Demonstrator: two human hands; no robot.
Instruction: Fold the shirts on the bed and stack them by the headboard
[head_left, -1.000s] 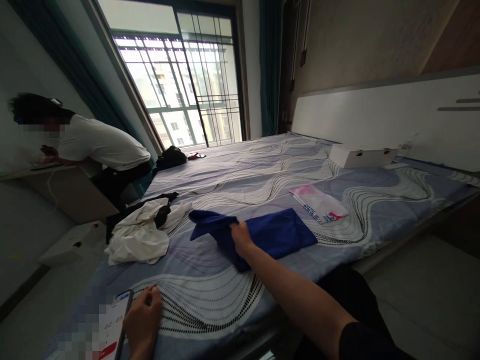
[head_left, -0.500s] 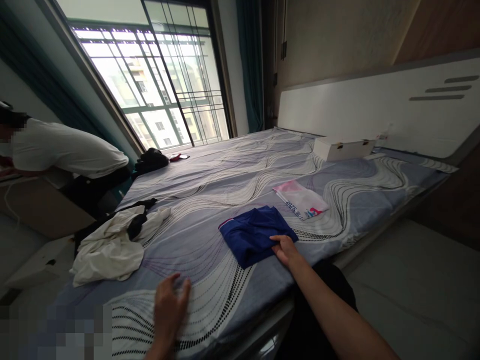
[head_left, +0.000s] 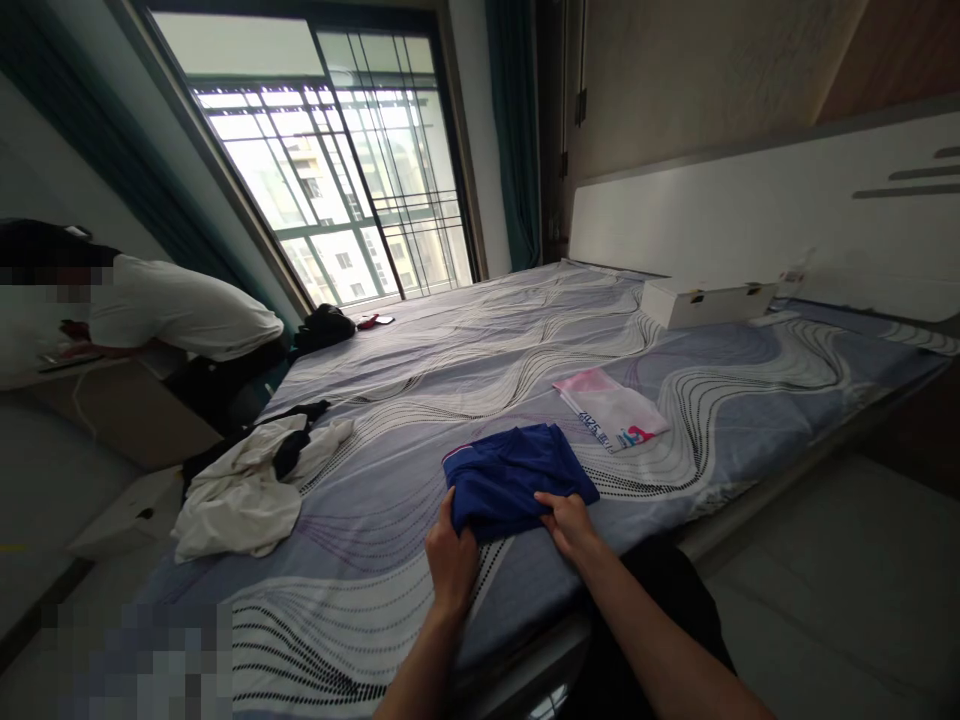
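Observation:
A folded dark blue garment [head_left: 517,470] with a thin red and white stripe along its left edge lies on the patterned bed sheet [head_left: 360,580]. My left hand [head_left: 451,555] is closed on its near left corner, thumb on top and fingers tucked beneath. At the near right edge, my right hand [head_left: 570,525] pinches the cloth, with its thumb over the fabric and its other fingers partly hidden under it. Just beyond the garment lies a folded pink and white printed cloth [head_left: 611,410], touched by neither hand.
A crumpled cream garment [head_left: 240,500] with black cloth lies on the left side of the bed. A white box [head_left: 705,305] and a clear bottle [head_left: 795,275] are near the headboard. At the far left, a person in a white shirt [head_left: 187,310] bends over a surface.
My left hand has moved right and forward from above the sheet and taken hold of the blue garment's near left corner. My right hand keeps its grip. The view has shifted slightly left.

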